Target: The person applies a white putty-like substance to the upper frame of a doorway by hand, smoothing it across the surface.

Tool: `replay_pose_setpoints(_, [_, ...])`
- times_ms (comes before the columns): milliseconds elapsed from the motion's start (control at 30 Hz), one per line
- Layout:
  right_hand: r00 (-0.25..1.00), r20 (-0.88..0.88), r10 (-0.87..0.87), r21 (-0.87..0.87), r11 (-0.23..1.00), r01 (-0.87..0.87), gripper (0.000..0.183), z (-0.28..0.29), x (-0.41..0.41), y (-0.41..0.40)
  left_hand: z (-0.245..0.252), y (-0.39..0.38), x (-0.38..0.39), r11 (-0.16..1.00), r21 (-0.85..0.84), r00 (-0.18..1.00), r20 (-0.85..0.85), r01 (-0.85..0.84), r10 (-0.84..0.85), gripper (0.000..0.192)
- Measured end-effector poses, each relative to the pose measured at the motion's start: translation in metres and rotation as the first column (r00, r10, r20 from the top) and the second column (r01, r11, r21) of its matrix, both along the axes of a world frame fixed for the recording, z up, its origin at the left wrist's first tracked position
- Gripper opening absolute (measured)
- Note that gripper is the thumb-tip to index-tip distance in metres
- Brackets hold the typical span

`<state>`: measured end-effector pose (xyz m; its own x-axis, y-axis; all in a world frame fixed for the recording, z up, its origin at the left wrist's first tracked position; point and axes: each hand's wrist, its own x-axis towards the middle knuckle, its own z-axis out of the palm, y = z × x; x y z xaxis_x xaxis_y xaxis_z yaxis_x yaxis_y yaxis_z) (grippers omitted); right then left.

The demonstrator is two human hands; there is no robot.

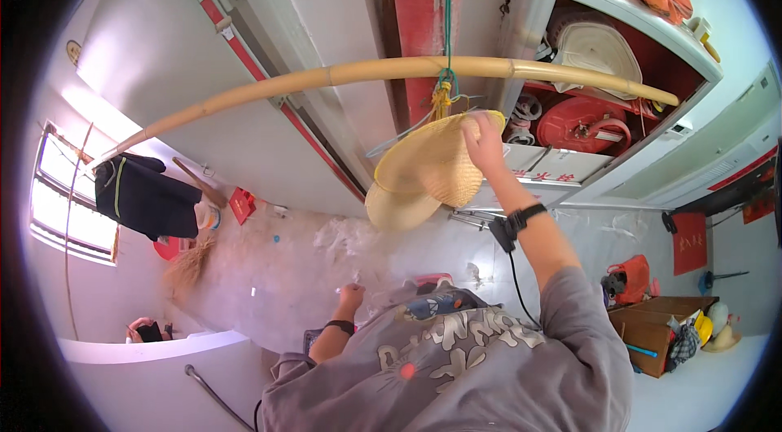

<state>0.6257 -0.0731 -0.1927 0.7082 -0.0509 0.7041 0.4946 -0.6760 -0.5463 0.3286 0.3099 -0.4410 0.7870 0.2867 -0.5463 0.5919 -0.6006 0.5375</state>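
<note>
My right hand (486, 141) is raised and grips the yellow-trimmed brim of a woven straw hat (406, 160). A second pale brim (400, 209) shows below the hat; most of it is hidden. Just above, yellow and green cords (442, 96) are tied around a curved bamboo pole (379, 70). A light-coloured wire hanger (391, 144) sticks out beside the hat. Lower down, my left hand (352, 295) hangs near my side with its fingers curled; whether it holds anything is too small to tell.
Dark clothing (146, 196) hangs at the pole's left end. An open hose cabinet (712, 68) holds a red reel (580, 124) and stands right. On the floor are a straw broom (190, 267), crumpled plastic (348, 239) and a cardboard box (647, 334). A metal handrail (217, 395) runs lower left.
</note>
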Motion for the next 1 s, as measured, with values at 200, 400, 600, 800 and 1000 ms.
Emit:
replay_pose_setpoints(200, [0.998, 0.01, 0.06, -0.388, 0.92, -0.051, 0.044, 0.024, 0.059, 0.016, 0.001, 0.031, -0.018, 1.0, -0.008, 0.997, -0.079, -0.012, 0.011, 0.03])
replay_pose_setpoints(400, [0.937, -0.338, 0.091, -0.432, 0.87, -0.24, 0.047, 0.028, 0.063, 0.007, -0.06, 0.093, -0.075, 0.887, 0.057, 0.882, -0.153, 0.458, -0.445, 0.021])
replay_pose_setpoints(600, [0.823, -0.553, 0.13, -0.212, 0.934, -0.289, 0.047, 0.037, 0.047, 0.011, -0.071, 0.097, -0.093, 0.843, 0.02, 0.843, -0.034, 0.538, -0.537, 0.014])
replay_pose_setpoints(800, [0.748, -0.597, 0.292, 0.075, 0.948, -0.311, 0.037, 0.022, 0.052, -0.004, -0.064, 0.083, -0.022, 0.705, 0.167, 0.723, -0.092, 0.689, -0.685, 0.016])
replay_pose_setpoints(1000, [0.717, -0.627, 0.303, 0.136, 0.95, -0.282, 0.038, 0.014, 0.051, -0.003, -0.04, 0.055, 0.026, 0.97, -0.213, 0.992, -0.024, 0.116, -0.124, 0.032])
